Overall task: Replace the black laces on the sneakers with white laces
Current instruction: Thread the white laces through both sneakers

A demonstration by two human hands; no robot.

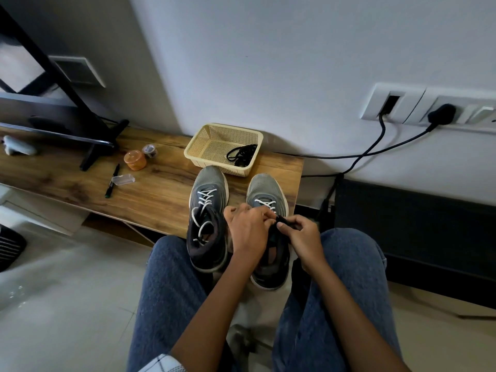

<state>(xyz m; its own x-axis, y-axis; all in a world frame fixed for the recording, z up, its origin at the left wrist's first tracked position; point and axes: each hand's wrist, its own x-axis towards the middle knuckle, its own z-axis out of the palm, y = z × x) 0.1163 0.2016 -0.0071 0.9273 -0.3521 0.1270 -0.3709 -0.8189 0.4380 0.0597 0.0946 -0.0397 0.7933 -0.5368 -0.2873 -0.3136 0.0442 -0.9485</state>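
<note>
Two grey sneakers stand on the wooden table's near edge. The left sneaker (208,208) is threaded with a white lace (204,210) whose loose ends lie in its opening. The right sneaker (265,191) shows white lace crossings (267,204) near its toe. Over its tongue, my left hand (248,232) has its fingers curled at the eyelets, pinching the white lace. My right hand (302,237) pinches the sneaker's dark upper edge beside it. Black laces (241,154) lie in the beige basket (204,154).
On the wooden table (161,189) lie an orange jar (135,160), a small tape roll (149,150), a pen (112,181) and a clear plastic case (123,180). A monitor stand (94,151) is at left. Black cables (375,151) hang from wall sockets at right.
</note>
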